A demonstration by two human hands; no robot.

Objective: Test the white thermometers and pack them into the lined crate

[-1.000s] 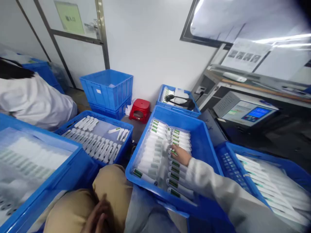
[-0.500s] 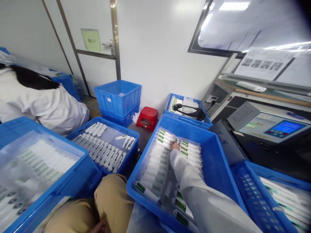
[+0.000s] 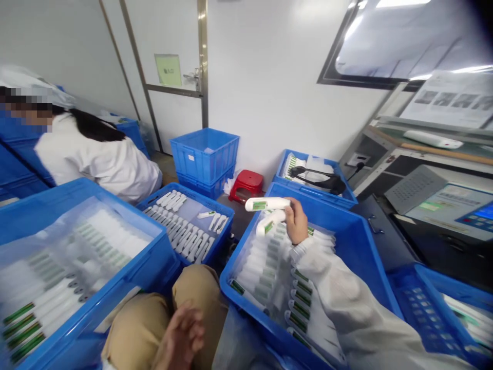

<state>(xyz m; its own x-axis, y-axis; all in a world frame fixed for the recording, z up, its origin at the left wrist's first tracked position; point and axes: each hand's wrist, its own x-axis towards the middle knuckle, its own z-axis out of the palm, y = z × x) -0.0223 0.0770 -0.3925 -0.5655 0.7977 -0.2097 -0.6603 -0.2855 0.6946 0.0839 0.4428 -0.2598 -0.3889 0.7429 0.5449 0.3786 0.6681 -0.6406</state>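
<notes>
Right hand (image 3: 297, 224) grips two elongated white green-panelled plastic devices (image 3: 274, 203) over the far-left corner of the blue plastic bin (image 3: 360, 241), left hand (image 3: 187, 328) loosely open near tan-trousered knee (image 3: 197, 283).

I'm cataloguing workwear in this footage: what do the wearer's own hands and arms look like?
The right hand is gloveless; above it, a loose, wrinkled off-white sleeve ends in a greyish cuff. The left hand is gloveless too; no sleeve shows there.
</notes>
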